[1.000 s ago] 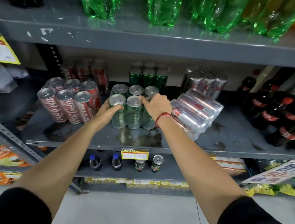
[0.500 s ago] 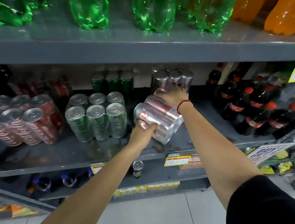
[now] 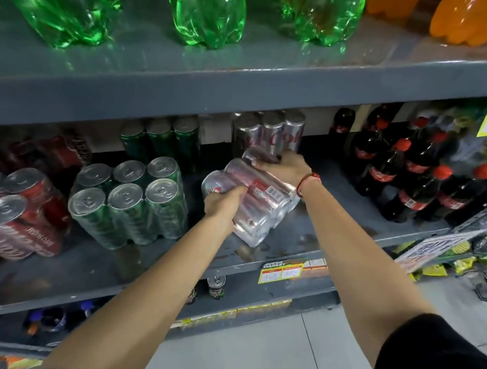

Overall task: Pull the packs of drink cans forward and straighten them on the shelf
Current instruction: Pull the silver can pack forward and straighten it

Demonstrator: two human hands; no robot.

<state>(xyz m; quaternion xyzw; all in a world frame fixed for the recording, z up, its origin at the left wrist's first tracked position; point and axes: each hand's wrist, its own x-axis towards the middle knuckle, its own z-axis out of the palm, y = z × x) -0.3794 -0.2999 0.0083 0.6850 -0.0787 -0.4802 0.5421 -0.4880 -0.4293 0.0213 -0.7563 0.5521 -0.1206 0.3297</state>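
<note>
A shrink-wrapped pack of silver cans (image 3: 264,203) lies tilted on its side on the grey middle shelf (image 3: 336,222). My left hand (image 3: 224,203) grips its near left end. My right hand (image 3: 285,167), with a red band at the wrist, holds its far top end. To the left stands an upright pack of green cans (image 3: 130,201), and further left a pack of red cola cans (image 3: 12,217) leans toward me. Behind them, at the back of the shelf, stand another silver pack (image 3: 268,133), a green pack (image 3: 159,141) and a dim red pack (image 3: 51,150).
Dark cola bottles with red caps (image 3: 408,175) fill the shelf's right side. Green (image 3: 207,10) and orange bottles (image 3: 471,21) stand on the shelf above. Yellow price tags (image 3: 281,273) hang on the shelf's front edge. Loose cans (image 3: 215,285) sit on the shelf below.
Both hands left the green pack and moved right onto the tilted silver pack. The view shifted right and closer. Since half a second ago the grip looks the same.
</note>
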